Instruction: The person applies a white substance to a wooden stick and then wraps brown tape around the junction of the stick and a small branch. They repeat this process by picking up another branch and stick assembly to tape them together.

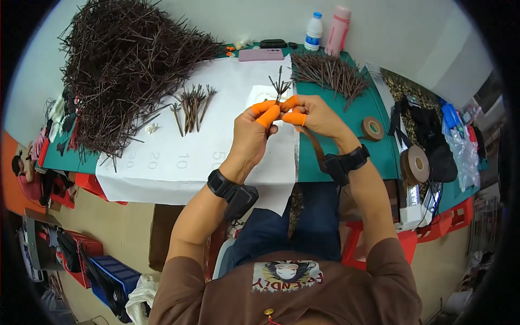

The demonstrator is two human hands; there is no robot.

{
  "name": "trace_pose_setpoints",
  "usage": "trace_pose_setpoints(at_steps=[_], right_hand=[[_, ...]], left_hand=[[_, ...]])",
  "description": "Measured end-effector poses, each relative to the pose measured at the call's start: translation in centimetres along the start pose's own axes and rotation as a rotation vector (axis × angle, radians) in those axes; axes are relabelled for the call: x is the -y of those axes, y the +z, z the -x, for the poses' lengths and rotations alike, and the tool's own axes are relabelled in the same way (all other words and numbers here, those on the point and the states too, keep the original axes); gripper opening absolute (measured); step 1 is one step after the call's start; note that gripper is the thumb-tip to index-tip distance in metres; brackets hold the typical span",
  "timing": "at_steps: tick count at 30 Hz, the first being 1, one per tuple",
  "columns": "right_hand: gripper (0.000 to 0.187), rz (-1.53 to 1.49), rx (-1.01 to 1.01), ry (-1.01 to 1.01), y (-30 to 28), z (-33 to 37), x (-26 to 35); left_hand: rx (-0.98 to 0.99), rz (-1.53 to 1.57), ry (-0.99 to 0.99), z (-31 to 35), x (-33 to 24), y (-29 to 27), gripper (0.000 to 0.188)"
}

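Orange finger sleeves (267, 116) cap several fingertips: the left hand (250, 132) is closed on a thin, forked dark-brown twig (280, 86), held over the white sheet (230, 135), and the right hand (320, 116) pinches at its lower end, a flat brown tape strip (316, 147) hanging from its fingers. Rough, tangled stems form a large heap (127, 76) at left, with straighter ones (a smaller, flatter pile (331, 75)) on the green tabletop (382, 162) at right. An opaque white bottle (313, 33) and a pink cylindrical flask (338, 33) stand behind, both capped, contents hidden.
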State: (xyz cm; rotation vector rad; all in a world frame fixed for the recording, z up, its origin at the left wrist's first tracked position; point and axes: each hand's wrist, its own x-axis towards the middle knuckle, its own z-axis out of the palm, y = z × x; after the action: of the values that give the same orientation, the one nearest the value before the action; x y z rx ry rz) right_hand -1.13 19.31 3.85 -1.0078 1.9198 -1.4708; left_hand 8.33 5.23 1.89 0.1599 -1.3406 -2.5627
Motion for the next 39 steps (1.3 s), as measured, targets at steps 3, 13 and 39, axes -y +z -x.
trace_pose_setpoints(at_steps=[3,13,39], right_hand=[[0.024,-0.008,-0.032,-0.007,-1.1,-0.7,-1.0],[0.020,-0.015,-0.209,-0.083,-2.0,-2.8,-4.1],[0.045,1.102,-0.363,-0.250,-11.1,5.6,-5.0]], left_hand=[[-0.002,0.000,-0.052,-2.0,0.4,0.0,0.014],[0.060,-0.020,-0.134,-6.9,2.0,-0.6,0.014],[0.060,0.256,-0.067,-8.9,2.0,-3.0,0.018]])
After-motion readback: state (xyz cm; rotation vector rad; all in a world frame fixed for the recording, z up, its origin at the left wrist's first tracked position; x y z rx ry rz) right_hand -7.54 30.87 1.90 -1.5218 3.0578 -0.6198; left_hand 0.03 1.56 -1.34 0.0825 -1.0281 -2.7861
